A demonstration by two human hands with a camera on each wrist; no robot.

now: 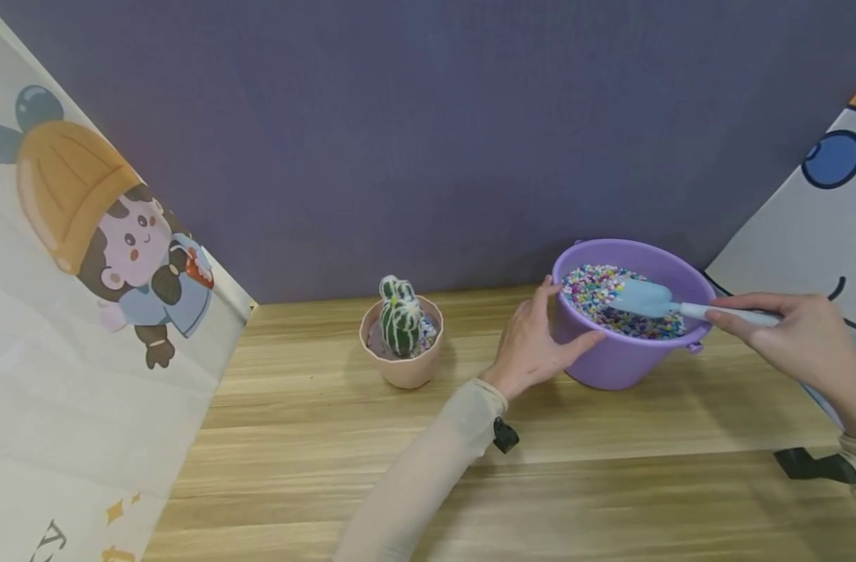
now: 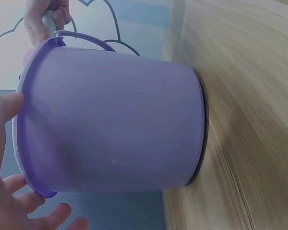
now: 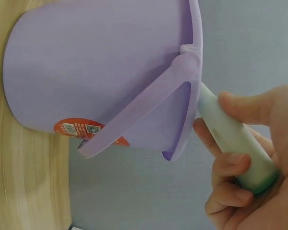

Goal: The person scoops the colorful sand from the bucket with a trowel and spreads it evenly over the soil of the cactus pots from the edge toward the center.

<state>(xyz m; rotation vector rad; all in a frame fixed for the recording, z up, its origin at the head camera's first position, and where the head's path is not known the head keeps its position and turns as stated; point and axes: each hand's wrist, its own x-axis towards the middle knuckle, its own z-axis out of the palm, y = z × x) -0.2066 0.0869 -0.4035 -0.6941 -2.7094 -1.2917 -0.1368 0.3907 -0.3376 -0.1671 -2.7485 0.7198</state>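
A purple bucket (image 1: 610, 363) stands on the table, with many small multicolored pellets (image 1: 596, 285) inside. My right hand (image 1: 807, 332) grips the pale handle of a light-blue trowel (image 1: 645, 299). In the head view, its blade lies over the pellets inside the bucket. The right wrist view shows thumb and fingers around the trowel handle (image 3: 240, 143), beside the bucket's rim. At the bucket's left side, my left hand (image 1: 536, 339) rests against the rim, thumb and fingers spread apart. In the left wrist view the thumb (image 2: 12, 104) touches the rim.
Left of the bucket stands a potted cactus (image 1: 402, 324) in a pink pot (image 1: 408, 371), with some pellets beside the plant. A dark blue-grey wall (image 1: 428, 140) rises behind the wooden table (image 1: 294, 468). The bucket's handle (image 3: 139, 108) hangs down its side. Printed panels flank the table.
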